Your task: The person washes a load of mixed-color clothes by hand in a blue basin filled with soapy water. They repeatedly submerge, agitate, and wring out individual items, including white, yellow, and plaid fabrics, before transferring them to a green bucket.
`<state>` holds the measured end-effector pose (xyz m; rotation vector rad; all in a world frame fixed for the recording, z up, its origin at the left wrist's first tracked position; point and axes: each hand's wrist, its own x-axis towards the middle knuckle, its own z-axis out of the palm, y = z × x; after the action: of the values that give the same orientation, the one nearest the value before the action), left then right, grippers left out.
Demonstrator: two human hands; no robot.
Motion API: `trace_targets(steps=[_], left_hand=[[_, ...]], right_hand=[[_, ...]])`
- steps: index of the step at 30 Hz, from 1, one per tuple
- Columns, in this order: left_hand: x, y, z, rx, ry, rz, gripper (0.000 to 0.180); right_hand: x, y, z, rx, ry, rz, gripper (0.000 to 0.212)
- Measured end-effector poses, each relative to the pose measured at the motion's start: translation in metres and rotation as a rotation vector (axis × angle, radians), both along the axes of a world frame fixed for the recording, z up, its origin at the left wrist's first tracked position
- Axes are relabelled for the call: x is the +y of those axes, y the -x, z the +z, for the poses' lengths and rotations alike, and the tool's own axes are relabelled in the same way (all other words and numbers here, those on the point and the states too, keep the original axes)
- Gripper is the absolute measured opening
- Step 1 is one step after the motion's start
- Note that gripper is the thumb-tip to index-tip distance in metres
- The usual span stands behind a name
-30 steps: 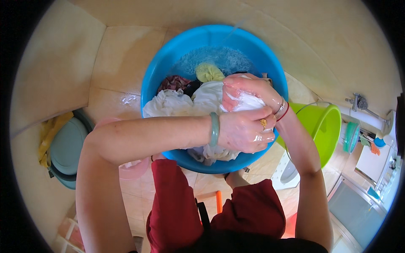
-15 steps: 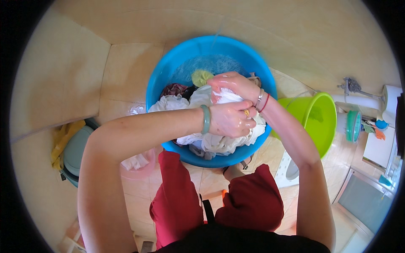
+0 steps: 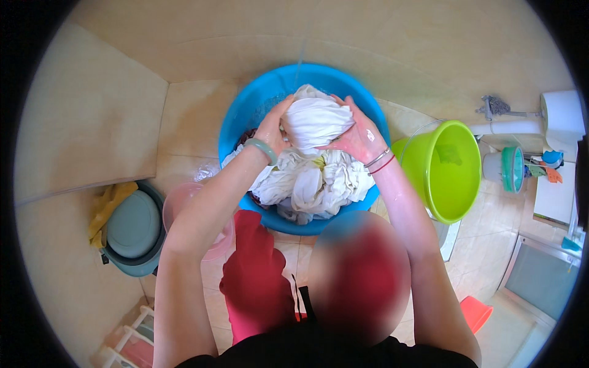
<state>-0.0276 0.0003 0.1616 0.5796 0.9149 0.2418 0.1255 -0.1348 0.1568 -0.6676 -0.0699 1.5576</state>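
A bunched white cloth [image 3: 318,119] is raised between my two hands over the far part of a large blue basin [image 3: 228,126]. My left hand [image 3: 273,129], with a pale green bangle at its wrist, curls round the bundle's left side. On the other side, my right hand [image 3: 358,136] presses its palm and fingers against the cloth. Below them lies a heap of wet, light-coloured clothes [image 3: 316,184], with a yellow-green bit showing among them. Dark red fabric peeks out at the heap's left edge, and sudsy water shows behind my left hand.
On the right stand a lime-green bucket [image 3: 423,161] and a small white-and-teal tub [image 3: 513,169]. At the left are a pink basin [image 3: 179,199] and a grey-green tub [image 3: 134,226] with a yellow cloth [image 3: 109,211] over its edge. Tiled walls close in behind the blue basin.
My hands have moved apart to either side of the white cloth and lifted it toward the basin's far side. Before, they were pressed together over it, lower in the basin.
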Motion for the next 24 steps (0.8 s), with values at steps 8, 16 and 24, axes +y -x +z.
trace_targets(steps=[8, 16, 24], left_hand=[[-0.011, 0.008, 0.007, -0.395, 0.126, -0.211, 0.060], [-0.033, -0.014, 0.032, -0.363, 0.142, -0.231, 0.056], [-0.096, -0.075, 0.068, -0.231, -0.050, -0.463, 0.051]], right_hand=[[-0.039, -0.007, 0.026, -0.325, 0.125, 0.026, 0.052], [-0.056, 0.004, 0.035, -0.334, -0.049, -0.268, 0.079], [-0.122, -0.016, 0.067, -0.555, -0.086, -0.500, 0.088]])
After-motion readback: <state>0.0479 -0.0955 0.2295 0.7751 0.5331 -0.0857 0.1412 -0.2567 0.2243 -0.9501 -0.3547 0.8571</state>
